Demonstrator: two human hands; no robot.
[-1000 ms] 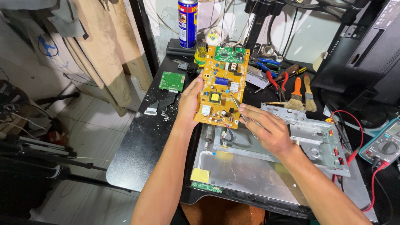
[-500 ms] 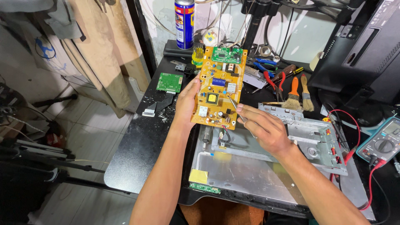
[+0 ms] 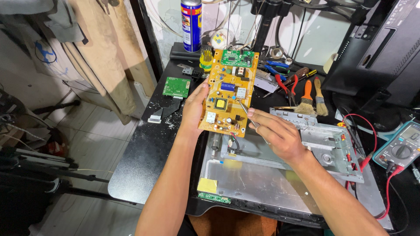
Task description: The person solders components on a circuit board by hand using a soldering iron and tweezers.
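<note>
My left hand grips the left edge of a yellow circuit board, holding it tilted up above the workbench. Its parts face me: a transformer, capacitors and a green section at the top. My right hand is at the board's lower right, pinching thin metal tweezers whose tips touch the board near its middle. Below the board lies an opened flat screen panel with a bare metal back plate.
A small green circuit board and a ribbon cable lie on the black table to the left. Pliers, screwdrivers and two brushes lie behind. A spray can stands at the back. A multimeter with red leads sits right.
The yellow board has been lifted slightly higher and steadied in my left hand. My right hand stays at its lower right with the tweezers on the board.
</note>
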